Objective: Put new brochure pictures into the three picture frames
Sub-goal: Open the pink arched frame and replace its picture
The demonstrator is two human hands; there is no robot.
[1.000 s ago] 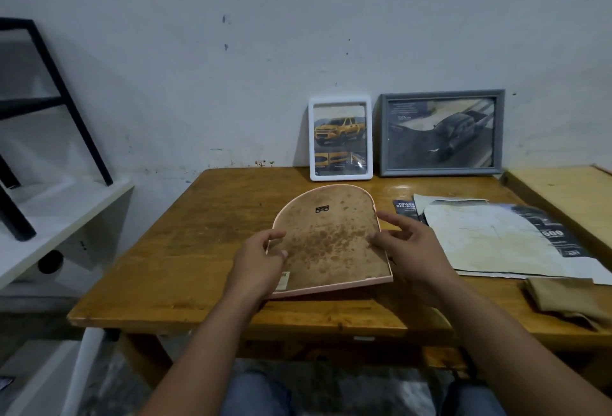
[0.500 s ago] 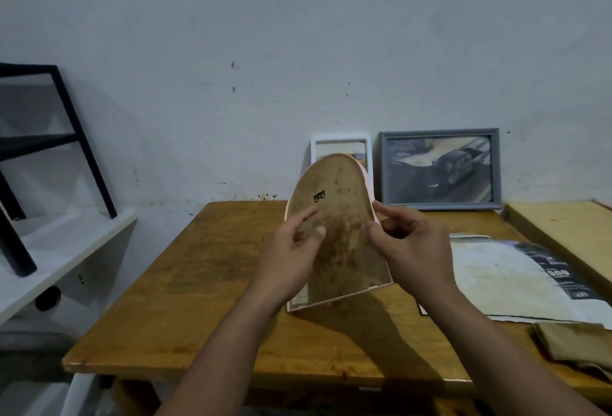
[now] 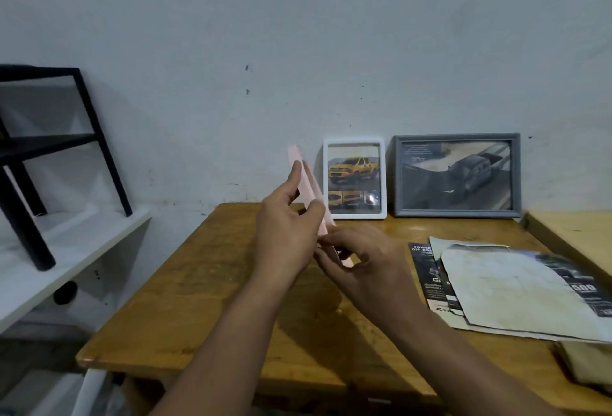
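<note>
head view: the pink frame (image 3: pixel 309 195) is held edge-on above the wooden table (image 3: pixel 205 299), just left of the white frame (image 3: pixel 354 179), tilted so its top leans left and away. the left hand (image 3: pixel 288 233) grips its upper part, long fingers laid up along the left face and thumb curled onto the near edge. the right hand (image 3: pixel 361 266) pinches its lower end, fingers curled round it. whether a picture sits inside it cannot be told from this angle.

right of the pink frame, the white frame stands against the wall showing a yellow truck picture, and further right the grey frame (image 3: pixel 457 175) stands showing a dark vehicle on a road. both look filled, so by my reckoning two of three are done and the pink frame is the last one, likely close to being stood beside them. loose brochure sheets (image 3: pixel 516 286) lie on the table right of the pink frame, below the grey one.
</note>
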